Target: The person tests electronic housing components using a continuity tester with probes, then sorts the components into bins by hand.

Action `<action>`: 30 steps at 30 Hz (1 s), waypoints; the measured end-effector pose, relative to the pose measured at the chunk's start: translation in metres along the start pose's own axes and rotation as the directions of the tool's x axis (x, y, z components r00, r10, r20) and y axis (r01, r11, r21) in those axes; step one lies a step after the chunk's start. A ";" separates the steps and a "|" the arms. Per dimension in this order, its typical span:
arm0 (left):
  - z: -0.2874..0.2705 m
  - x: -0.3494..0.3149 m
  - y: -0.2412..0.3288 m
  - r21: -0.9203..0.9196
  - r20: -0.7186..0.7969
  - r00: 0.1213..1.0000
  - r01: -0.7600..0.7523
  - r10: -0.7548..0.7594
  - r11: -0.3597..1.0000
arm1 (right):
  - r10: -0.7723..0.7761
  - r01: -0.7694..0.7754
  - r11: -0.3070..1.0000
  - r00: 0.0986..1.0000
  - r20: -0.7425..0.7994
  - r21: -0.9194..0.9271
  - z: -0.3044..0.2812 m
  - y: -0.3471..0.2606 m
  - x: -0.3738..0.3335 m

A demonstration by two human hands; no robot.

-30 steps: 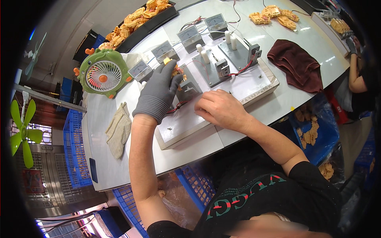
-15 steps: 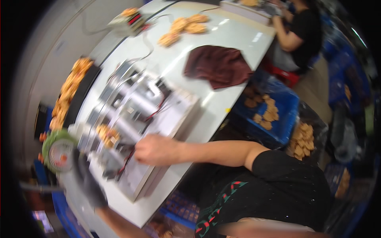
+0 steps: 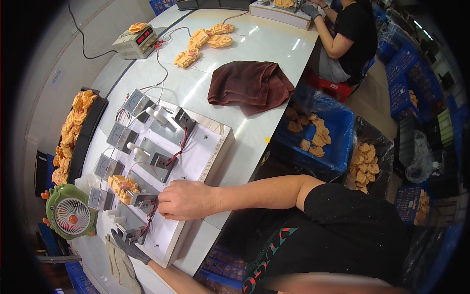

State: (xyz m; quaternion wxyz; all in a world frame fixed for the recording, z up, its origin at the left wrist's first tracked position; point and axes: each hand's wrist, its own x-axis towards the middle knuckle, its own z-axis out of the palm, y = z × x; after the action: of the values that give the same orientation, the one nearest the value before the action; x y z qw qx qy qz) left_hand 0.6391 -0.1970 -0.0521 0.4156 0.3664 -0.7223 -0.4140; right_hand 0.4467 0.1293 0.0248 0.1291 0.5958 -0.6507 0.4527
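Observation:
My right hand (image 3: 183,200) is bare and curled closed at the front of a grey metal clamp fixture (image 3: 143,202); its fingertips are hidden, so I cannot make out what is in them. In that fixture sits a yellow-orange moulded plastic part (image 3: 122,188) with reddish wires. My left hand (image 3: 130,249), in a grey glove, lies low beside the nearest clamp fixture (image 3: 126,230), fingers stretched toward it and partly hidden. More fixtures with white lever handles (image 3: 138,151) run in a row along a white board (image 3: 196,161).
A black tray (image 3: 93,134) heaped with yellow-orange parts, a green fan (image 3: 72,213) and a beige cloth (image 3: 120,264) are at left. A power supply (image 3: 137,44), loose parts (image 3: 198,39) and a brown cloth (image 3: 249,85) lie farther back. Blue crate (image 3: 342,147) and seated co-worker (image 3: 355,41) at right.
My left hand has moved down and right, from beside the fan to the nearest fixture. My right hand stays closed at its fixture. The whole view has shifted slightly and become sharper.

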 end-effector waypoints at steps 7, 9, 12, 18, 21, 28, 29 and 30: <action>-0.005 0.001 -0.025 -0.121 0.075 0.997 -0.025 0.034 0.992 | 0.008 -0.008 1.000 1.000 0.024 0.009 -0.001 0.000 0.000; -0.002 -0.001 -0.020 -0.114 0.064 0.998 -0.011 0.018 0.993 | -0.004 0.004 1.000 1.000 0.025 0.011 -0.002 0.000 0.000; 0.002 -0.006 -0.009 -0.100 0.060 0.998 -0.003 0.009 0.995 | -0.027 0.027 1.000 0.999 0.024 0.016 -0.003 0.001 0.000; 0.006 -0.015 0.006 -0.074 0.054 0.999 0.014 -0.010 0.997 | -0.052 0.052 0.999 0.998 0.034 0.003 -0.004 0.002 0.000; 0.006 -0.014 0.007 -0.050 0.081 0.997 -0.016 0.019 0.999 | -0.056 0.056 0.998 0.998 0.025 -0.003 -0.003 0.002 0.000; 0.007 -0.013 0.004 -0.109 0.087 0.996 0.008 0.001 0.994 | -0.059 0.059 0.998 0.998 0.008 -0.022 -0.001 0.002 -0.001; 0.007 -0.013 0.004 -0.118 0.089 0.996 0.018 -0.007 0.993 | -0.061 0.061 0.998 0.998 0.004 -0.024 -0.001 0.002 -0.001; 0.007 -0.013 0.004 -0.127 0.091 0.996 0.027 -0.016 0.992 | -0.061 0.061 0.998 0.998 0.005 -0.026 -0.001 0.002 -0.001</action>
State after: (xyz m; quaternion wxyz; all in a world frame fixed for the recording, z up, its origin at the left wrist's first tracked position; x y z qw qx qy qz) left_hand 0.6367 -0.1817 -0.0547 0.4010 0.3277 -0.7081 -0.4800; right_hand 0.4451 0.1308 0.0238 0.1491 0.6148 -0.6382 0.4387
